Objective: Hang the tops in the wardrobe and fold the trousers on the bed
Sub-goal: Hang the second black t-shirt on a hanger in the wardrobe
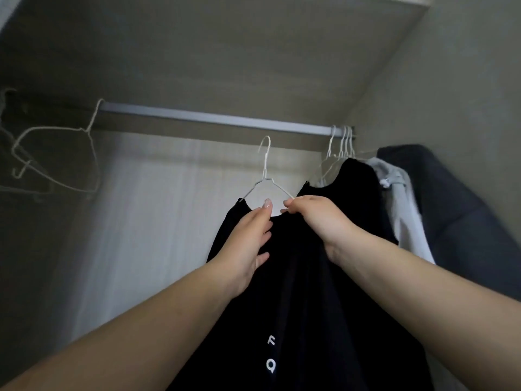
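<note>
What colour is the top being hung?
Black top with small white print, head view.

1. Black top (304,292): solid black, with small white characters printed low on the fabric
2. Held hanger (266,176): white wire
3. Rail (214,118): pale grey
4. Empty hangers (53,159), far left: white wire
5. Hung garments, far right: one black (358,176), one white-grey (406,210), one dark grey (456,218)
6. Back panel (158,221): whitish, faint vertical grain
7. Fingernail (267,204): pale polish

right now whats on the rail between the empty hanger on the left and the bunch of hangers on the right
Head view: that stretch of the rail is bare. The held white hanger with the black top sits below it, hook not yet on the rail.
</note>
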`<state>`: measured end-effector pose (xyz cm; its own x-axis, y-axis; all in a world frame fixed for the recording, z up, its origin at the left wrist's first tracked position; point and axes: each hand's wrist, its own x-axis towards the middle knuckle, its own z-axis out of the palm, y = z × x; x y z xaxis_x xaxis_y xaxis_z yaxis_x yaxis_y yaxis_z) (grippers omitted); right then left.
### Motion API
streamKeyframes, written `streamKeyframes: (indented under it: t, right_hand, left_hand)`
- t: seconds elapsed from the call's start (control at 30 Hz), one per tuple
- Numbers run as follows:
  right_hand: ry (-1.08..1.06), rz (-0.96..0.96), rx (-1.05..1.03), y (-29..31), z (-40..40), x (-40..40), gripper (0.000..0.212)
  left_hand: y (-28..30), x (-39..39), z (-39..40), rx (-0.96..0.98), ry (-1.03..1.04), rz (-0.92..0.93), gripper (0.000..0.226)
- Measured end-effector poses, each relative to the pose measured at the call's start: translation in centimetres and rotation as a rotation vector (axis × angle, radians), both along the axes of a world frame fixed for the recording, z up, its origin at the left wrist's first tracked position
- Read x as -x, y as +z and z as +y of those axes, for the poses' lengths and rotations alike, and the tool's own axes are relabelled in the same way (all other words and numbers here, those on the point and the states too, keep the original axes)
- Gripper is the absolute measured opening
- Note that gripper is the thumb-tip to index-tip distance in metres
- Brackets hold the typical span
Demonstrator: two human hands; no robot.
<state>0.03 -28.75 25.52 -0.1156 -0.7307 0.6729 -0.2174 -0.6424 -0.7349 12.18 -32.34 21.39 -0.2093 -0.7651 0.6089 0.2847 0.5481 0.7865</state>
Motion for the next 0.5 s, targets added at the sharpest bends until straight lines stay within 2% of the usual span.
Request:
streamKeyframes:
  t: [0.1,0.2,0.33,0.5]
  right_hand:
    - [-0.067,-0.011,0.049,3.3,0.2,0.5,0.018]
    - [-0.129,-0.028,0.088,6.4,0.2,1.3,0.029]
    - [-0.208,-0.05,0.103,9.7,-0.2,3.3,0.027]
    - [-0.318,-0.013,0.082,13.0,-0.7,5.3,0.011]
  left_hand:
    - [3.2,1.3,1.4,0.014,-0.178,0.088,0.037]
    - [6.2,2.4,2.5,0.016,-0.262,0.17,0.051]
    - [8.7,3.8,3.4,0.072,-0.288,0.092,0.073]
    - [9.6,5.6,4.2,0.089,-0.328,0.002,0.077]
